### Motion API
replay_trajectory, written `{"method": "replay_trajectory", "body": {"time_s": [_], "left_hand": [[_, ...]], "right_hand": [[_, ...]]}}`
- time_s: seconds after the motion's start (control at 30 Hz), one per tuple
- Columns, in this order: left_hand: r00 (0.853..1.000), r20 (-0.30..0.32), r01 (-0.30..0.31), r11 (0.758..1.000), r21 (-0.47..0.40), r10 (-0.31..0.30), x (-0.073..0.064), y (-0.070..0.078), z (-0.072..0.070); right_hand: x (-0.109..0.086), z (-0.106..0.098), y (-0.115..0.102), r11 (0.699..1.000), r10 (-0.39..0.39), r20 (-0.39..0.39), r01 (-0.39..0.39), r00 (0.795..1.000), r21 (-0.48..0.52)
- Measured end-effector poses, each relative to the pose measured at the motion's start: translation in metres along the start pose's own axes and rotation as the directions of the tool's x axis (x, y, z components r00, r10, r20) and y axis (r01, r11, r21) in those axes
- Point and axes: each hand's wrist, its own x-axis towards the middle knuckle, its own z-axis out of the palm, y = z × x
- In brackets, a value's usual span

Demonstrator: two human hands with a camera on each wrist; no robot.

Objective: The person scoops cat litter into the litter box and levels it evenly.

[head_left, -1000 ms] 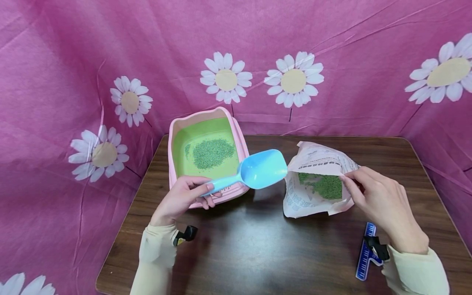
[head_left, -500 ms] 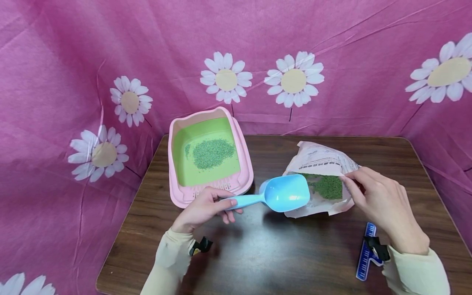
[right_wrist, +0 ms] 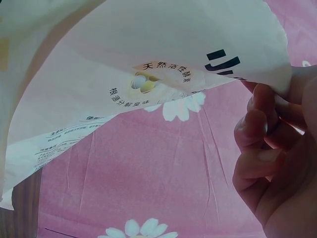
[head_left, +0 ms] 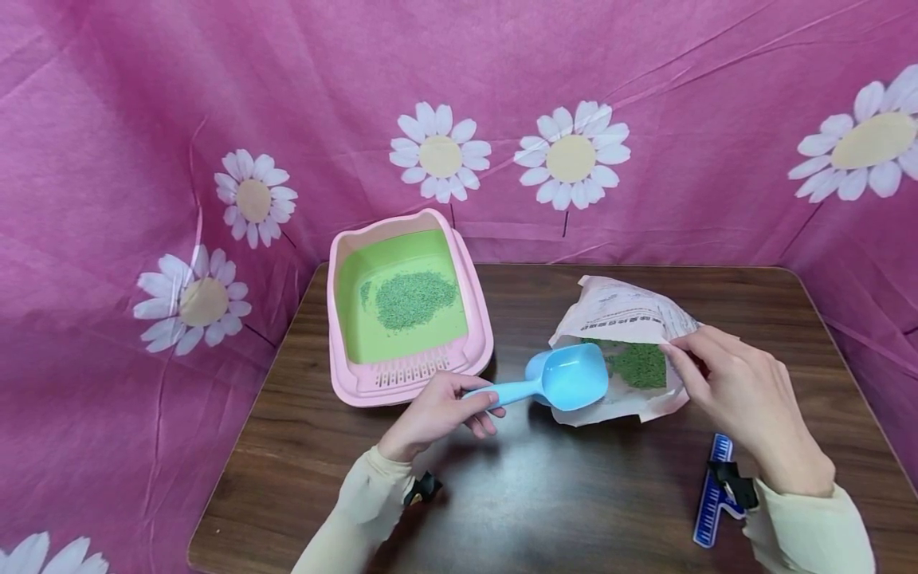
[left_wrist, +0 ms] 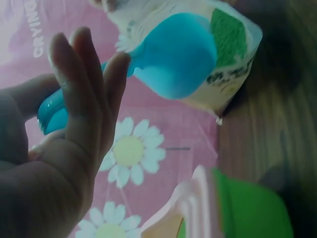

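My left hand [head_left: 448, 410] grips the handle of a light blue scoop [head_left: 574, 376], its bowl at the mouth of a white paper bag [head_left: 624, 307]. Green pellet litter [head_left: 641, 367] shows inside the bag. No pellets are visible in the part of the scoop bowl that faces the head camera. At the bag's right edge, my right hand [head_left: 746, 399] pinches the paper between thumb and fingers. The right wrist view shows the printed bag side [right_wrist: 119, 64] stretched out from those fingertips.
A pink-rimmed litter box [head_left: 482, 335] with a green inside holds a patch of green pellets [head_left: 414, 300] at the back left. Near my right wrist lies a blue clip [head_left: 710, 510] on the wooden table [head_left: 502, 510]. Pink flowered cloth [head_left: 344, 96] hangs behind and beside the table.
My left hand has carried the scoop rightward and toward me, from over the litter box's front rim to the bag's mouth. The right hand keeps its pinch on the bag edge.
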Motion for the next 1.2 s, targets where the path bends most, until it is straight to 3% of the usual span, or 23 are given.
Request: {"method": "replay_trajectory", "body": {"time_s": [0.23, 0.4, 0.6, 0.87, 1.03, 1.2], "left_hand": [[0.996, -0.088, 0.01, 1.0, -0.026, -0.013, 0.019, -0.005, 0.03], [0.99, -0.142, 0.01, 0.999, 0.049, -0.003, 0.029, -0.008, 0.052], [0.988, -0.154, 0.029, 0.989, 0.147, -0.006, 0.041, -0.01, 0.065], [0.986, -0.153, -0.001, 0.919, 0.393, 0.066, 0.054, -0.006, 0.075], [0.982, -0.165, -0.001, 0.87, 0.493, 0.094, 0.063, -0.002, 0.08], [0.982, -0.178, 0.033, 0.869, 0.494, 0.064, 0.071, -0.002, 0.084]], "right_hand": [[-0.001, 0.001, 0.0, 1.0, -0.027, 0.0, 0.027, 1.0, 0.001], [-0.001, 0.002, 0.0, 0.999, -0.039, -0.003, 0.039, 0.999, -0.002], [-0.001, 0.001, 0.0, 0.999, -0.053, -0.005, 0.053, 0.999, -0.001], [0.0, 0.002, 0.001, 0.997, -0.075, -0.013, 0.075, 0.997, -0.006], [0.0, 0.003, 0.003, 0.996, -0.09, -0.021, 0.09, 0.996, 0.0], [0.0, 0.004, 0.005, 0.995, -0.096, -0.025, 0.096, 0.995, 0.006]]}}
